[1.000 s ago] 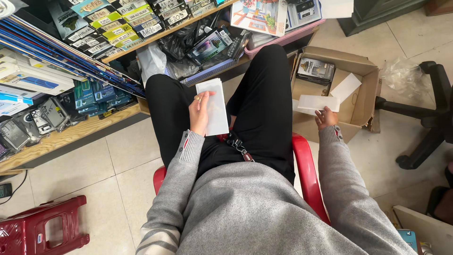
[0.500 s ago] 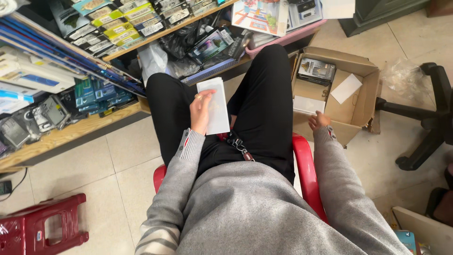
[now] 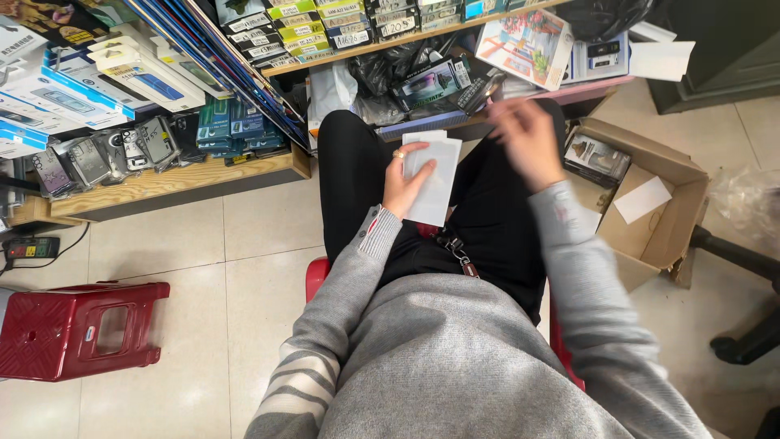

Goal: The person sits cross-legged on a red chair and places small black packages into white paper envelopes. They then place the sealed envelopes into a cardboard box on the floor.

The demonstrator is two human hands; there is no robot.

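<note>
One thin white packet (image 3: 431, 179), probably light and bendable and best pinched along an edge, lay over the lap in the left hand (image 3: 406, 183), fingers closed on it, while the blurred right hand (image 3: 524, 138) hovered with fingers spread, holding nothing.

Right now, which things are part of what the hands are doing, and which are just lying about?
In hand:
- white packets, held in the left hand
- right hand, blurred, raised above the lap, empty as far as shows
- cardboard box with a white slip inside, right of the lap

Lying about:
- red stool
- power strip
- shelf of packaged goods
</note>
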